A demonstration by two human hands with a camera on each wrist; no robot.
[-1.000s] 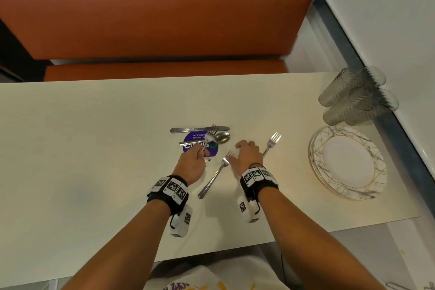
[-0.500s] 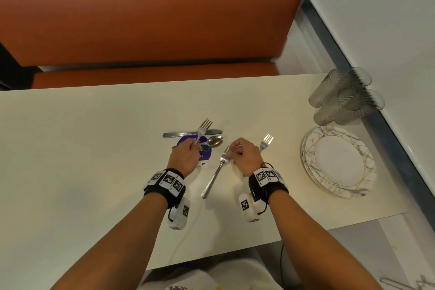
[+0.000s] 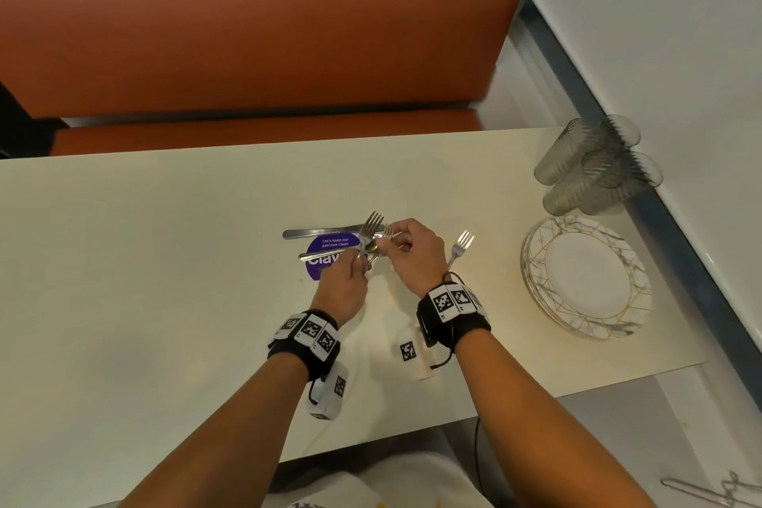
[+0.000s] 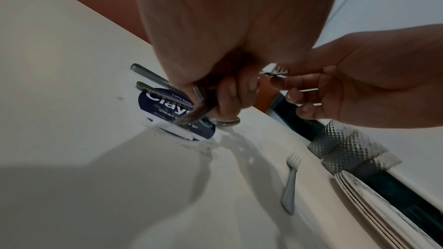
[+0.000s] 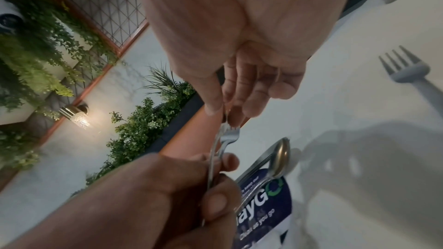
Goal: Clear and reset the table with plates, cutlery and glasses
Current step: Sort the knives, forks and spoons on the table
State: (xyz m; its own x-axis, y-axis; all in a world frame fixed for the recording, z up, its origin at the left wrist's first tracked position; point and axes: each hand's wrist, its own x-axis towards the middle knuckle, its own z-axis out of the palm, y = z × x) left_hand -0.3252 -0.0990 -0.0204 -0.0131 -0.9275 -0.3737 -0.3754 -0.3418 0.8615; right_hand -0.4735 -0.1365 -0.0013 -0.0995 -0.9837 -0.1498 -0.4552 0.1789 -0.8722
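Nearest me, my left hand (image 3: pixel 344 288) is curled round the handle of a fork (image 3: pixel 368 230), tines up and clear of the worktop (image 3: pixel 165 260), so it acts as a collecting fist for the cutlery. From the left wrist view more than one handle seems bunched in that grip, though I cannot count them. My right hand (image 3: pixel 412 252) sits just beside it, thumb and forefinger pinching a second fork (image 5: pixel 227 135) near its tines, the other fingers loose. I judge I am feeding this one into the left fist, which is why it is held by the head end with its handle towards the left hand.

Just past the hands a spoon (image 5: pixel 279 160) lies across a round purple sticker (image 3: pixel 325 256), and a knife (image 3: pixel 317 233) lies flat beyond that; both rest where the next pickups can reach them. Another fork (image 3: pixel 459 245) lies alone to the right of my right hand, close enough to grab.

Further right, a stack of plates (image 3: pixel 585 276) sits near the worktop's edge, and behind it a cluster of tumblers (image 3: pixel 593 169) lies tipped on its side against the wall, parked well apart from the cutlery, likely to be laid out afterwards. An orange bench (image 3: pixel 255 33) runs along the far side.
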